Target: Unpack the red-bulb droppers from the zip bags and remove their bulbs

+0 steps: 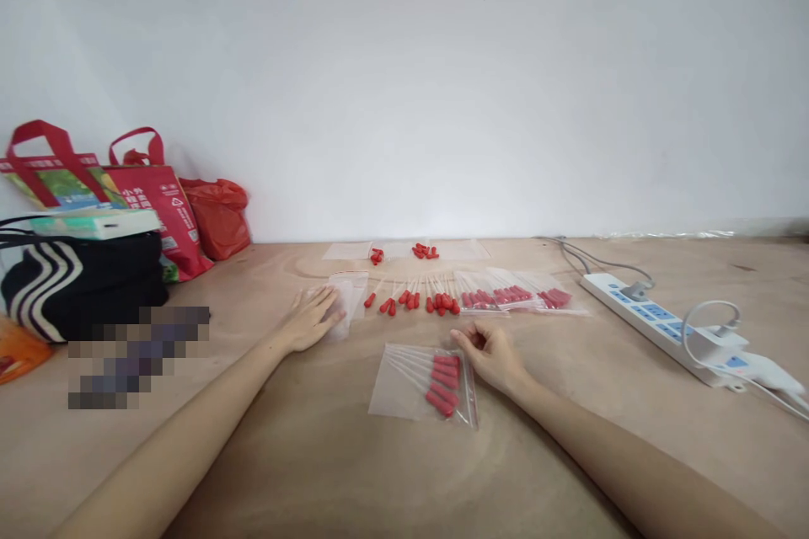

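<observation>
My left hand (311,318) lies flat and open on an empty clear bag (346,296) on the wooden table (316,455). My right hand (490,355) rests with curled fingers at the top right corner of a clear zip bag (404,383) that holds several red-capped droppers (445,383). Whether its fingers pinch the bag's edge is unclear. Beyond the hands lies a row of loose red-capped droppers (414,299). To their right lie filled bags of droppers (518,296).
More droppers and clear bags (404,251) lie near the white wall. A white power strip (670,327) with cables sits at the right. Red tote bags (152,202), a red plastic bag (218,217) and a black striped bag (76,282) stand at the left.
</observation>
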A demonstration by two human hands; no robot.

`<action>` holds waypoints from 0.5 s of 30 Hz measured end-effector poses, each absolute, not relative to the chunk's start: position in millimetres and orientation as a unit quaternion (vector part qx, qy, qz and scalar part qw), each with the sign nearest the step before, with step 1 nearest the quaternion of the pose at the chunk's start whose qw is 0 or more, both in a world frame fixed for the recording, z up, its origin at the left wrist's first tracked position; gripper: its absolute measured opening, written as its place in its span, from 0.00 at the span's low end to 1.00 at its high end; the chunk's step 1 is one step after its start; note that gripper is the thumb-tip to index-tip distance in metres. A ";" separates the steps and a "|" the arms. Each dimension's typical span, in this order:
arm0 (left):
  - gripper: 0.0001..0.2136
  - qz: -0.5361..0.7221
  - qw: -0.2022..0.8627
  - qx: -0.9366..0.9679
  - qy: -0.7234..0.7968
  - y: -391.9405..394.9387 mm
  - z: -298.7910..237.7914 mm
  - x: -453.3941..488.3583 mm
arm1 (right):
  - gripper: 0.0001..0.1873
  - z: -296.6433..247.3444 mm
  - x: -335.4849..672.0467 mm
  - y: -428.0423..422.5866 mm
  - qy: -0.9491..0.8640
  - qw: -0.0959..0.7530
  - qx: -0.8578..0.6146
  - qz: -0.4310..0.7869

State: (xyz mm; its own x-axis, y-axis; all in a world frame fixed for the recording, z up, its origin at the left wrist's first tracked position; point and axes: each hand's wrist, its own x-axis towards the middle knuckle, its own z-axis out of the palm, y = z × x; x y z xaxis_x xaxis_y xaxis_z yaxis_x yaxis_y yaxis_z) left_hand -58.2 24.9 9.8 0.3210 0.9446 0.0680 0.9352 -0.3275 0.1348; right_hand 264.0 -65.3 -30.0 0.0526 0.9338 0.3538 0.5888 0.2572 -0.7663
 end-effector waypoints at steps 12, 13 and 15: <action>0.26 0.170 0.178 0.928 0.281 -70.0 10.4 48.4 | 0.18 -18.8 262.7 -78.3 -0.698 0.384 -0.413 0.442; 0.25 0.179 0.186 0.921 0.291 -68.9 9.3 50.5 | 0.19 -19.6 262.1 -77.3 -0.685 0.384 -0.408 0.466; 0.24 0.197 0.197 0.908 0.314 -63.4 7.3 54.3 | 0.24 -21.5 261.4 -75.6 -0.648 0.384 -0.430 0.498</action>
